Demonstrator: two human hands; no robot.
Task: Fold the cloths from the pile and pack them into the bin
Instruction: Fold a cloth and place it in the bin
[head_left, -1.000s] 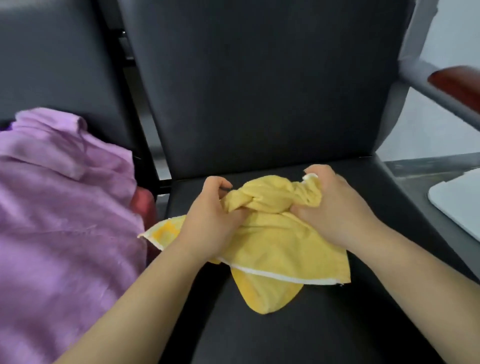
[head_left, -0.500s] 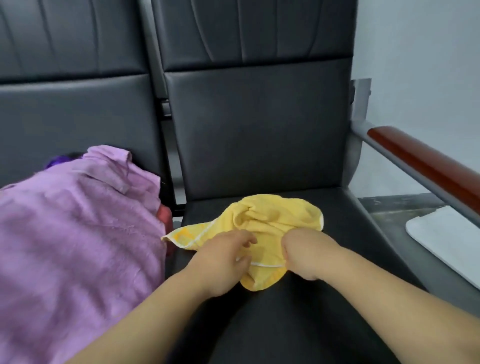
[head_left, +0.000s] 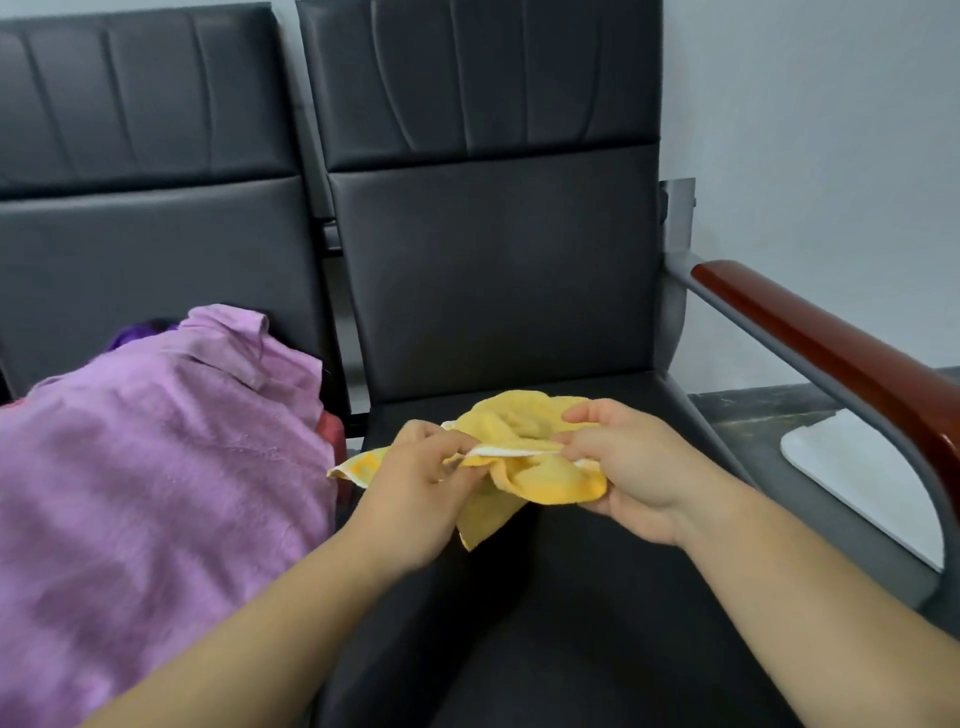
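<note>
My left hand (head_left: 415, 483) and right hand (head_left: 631, 467) both pinch the yellow cloth (head_left: 540, 480) by its white hem; it looks soft, light and floppy, so I'd grip the corners.

Two black padded seats (head_left: 493, 270) stand side by side against a pale grey wall (head_left: 810, 130). A red-brown armrest (head_left: 831, 353) tops the grey frame (head_left: 769, 332); dark floor (head_left: 753, 410) lies beyond.

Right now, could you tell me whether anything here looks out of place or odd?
Nothing looks damaged or spilled. The yellow cloth is bunched and twisted, pinched along its white hem by the left hand and the right hand above the black seat. The purple towel lies rumpled in a heap to the left.
</note>
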